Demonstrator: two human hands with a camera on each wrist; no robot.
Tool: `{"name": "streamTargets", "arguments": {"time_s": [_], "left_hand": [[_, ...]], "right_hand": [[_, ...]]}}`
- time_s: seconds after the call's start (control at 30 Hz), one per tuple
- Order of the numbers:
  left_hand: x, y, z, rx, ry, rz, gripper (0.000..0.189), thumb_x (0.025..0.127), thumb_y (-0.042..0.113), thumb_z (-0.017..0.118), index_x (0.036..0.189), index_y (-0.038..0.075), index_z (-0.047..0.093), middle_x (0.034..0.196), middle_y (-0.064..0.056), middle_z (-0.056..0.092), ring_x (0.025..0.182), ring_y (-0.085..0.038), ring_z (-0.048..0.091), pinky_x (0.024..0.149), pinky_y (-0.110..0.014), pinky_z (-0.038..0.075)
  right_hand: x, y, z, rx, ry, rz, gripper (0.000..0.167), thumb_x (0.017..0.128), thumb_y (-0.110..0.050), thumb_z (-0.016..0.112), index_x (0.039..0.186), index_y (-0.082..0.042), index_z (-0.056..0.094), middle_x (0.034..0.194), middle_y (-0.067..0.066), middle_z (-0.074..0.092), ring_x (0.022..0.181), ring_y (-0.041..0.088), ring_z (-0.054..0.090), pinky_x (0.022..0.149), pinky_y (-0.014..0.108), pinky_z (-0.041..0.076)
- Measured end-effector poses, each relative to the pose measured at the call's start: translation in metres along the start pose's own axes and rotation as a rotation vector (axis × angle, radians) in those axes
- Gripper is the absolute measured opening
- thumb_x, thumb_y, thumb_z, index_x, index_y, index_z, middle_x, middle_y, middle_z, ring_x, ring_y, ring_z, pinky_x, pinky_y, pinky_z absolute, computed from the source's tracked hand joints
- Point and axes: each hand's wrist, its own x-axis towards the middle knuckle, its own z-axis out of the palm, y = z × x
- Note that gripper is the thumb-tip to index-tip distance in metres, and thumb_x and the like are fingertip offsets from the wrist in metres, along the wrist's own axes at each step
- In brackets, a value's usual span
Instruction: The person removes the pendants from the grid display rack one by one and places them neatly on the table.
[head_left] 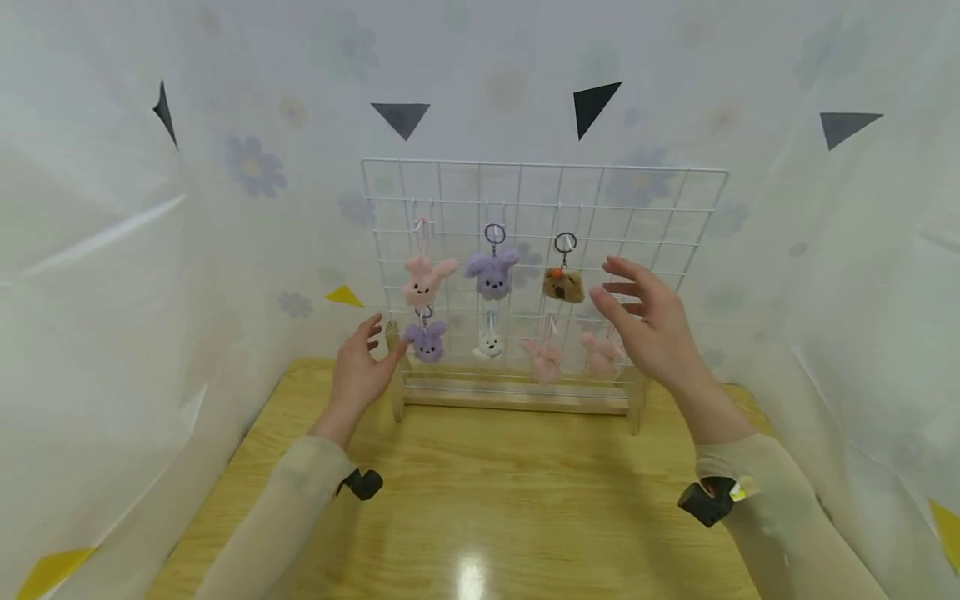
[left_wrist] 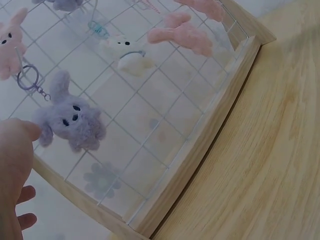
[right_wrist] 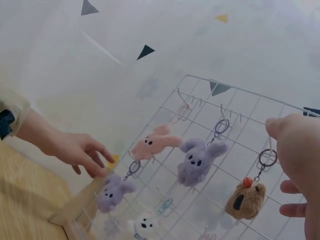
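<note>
The left hand (head_left: 362,367) has loose fingers with nothing in them, and its thumb is right by the ear of the low purple toy (head_left: 427,343), though I cannot tell if they touch. The right hand (head_left: 654,323) is loose and has nothing in it too, just beside the fuzzy brown toy (head_left: 564,287) at the right end of the top row. Both toys hang on the white wire rack (head_left: 545,166), which stands on the wooden table (head_left: 480,483).
</note>
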Motion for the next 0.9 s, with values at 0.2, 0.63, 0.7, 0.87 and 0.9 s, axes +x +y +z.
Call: {"name": "streamTargets", "arguments": {"time_s": [0.2,0.63,0.7,0.87,0.9], "left_hand": [[0.003,-0.007,0.008,-0.053,0.038,-0.031,0.067,0.102,0.042,0.073,0.158,0.016,0.049,0.147,-0.016,0.060,0.126,-0.042,0.063,0.099,-0.057,0.056],[0.009,-0.011,0.024,-0.157,0.183,-0.018,0.042,0.102,0.026,0.074,0.137,0.003,0.065,0.125,-0.020,0.070,0.108,-0.038,0.070,0.091,-0.048,0.061],[0.009,-0.012,0.026,-0.165,0.196,-0.021,0.040,0.102,0.024,0.074,0.134,0.002,0.066,0.122,-0.020,0.070,0.106,-0.038,0.071,0.089,-0.048,0.062],[0.007,-0.012,0.028,-0.169,0.219,-0.033,0.036,0.102,0.025,0.074,0.130,0.002,0.068,0.121,-0.018,0.070,0.105,-0.036,0.071,0.086,-0.048,0.062],[0.007,-0.012,0.028,-0.167,0.222,-0.032,0.036,0.102,0.025,0.073,0.129,0.002,0.069,0.121,-0.018,0.070,0.105,-0.036,0.071,0.086,-0.048,0.062]], "right_hand": [[0.008,0.003,0.003,0.052,0.015,0.025,0.048,0.107,-0.019,0.066,0.151,-0.003,0.055,0.145,0.011,0.062,0.122,0.029,0.064,0.093,0.017,0.052],[0.024,0.008,0.008,0.119,0.029,0.051,0.040,0.107,-0.018,0.066,0.141,0.004,0.060,0.137,0.013,0.064,0.114,0.016,0.065,0.089,0.019,0.056],[0.027,0.008,0.009,0.146,0.030,0.059,0.039,0.107,-0.015,0.067,0.139,0.006,0.060,0.137,0.016,0.063,0.112,0.015,0.066,0.088,0.020,0.057],[0.033,0.008,0.012,0.162,0.024,0.076,0.040,0.106,-0.016,0.068,0.138,0.006,0.060,0.138,0.021,0.063,0.115,0.017,0.065,0.088,0.019,0.055],[0.035,0.008,0.012,0.159,0.023,0.081,0.040,0.106,-0.017,0.069,0.138,0.006,0.060,0.138,0.021,0.063,0.115,0.018,0.065,0.088,0.019,0.055]]}}
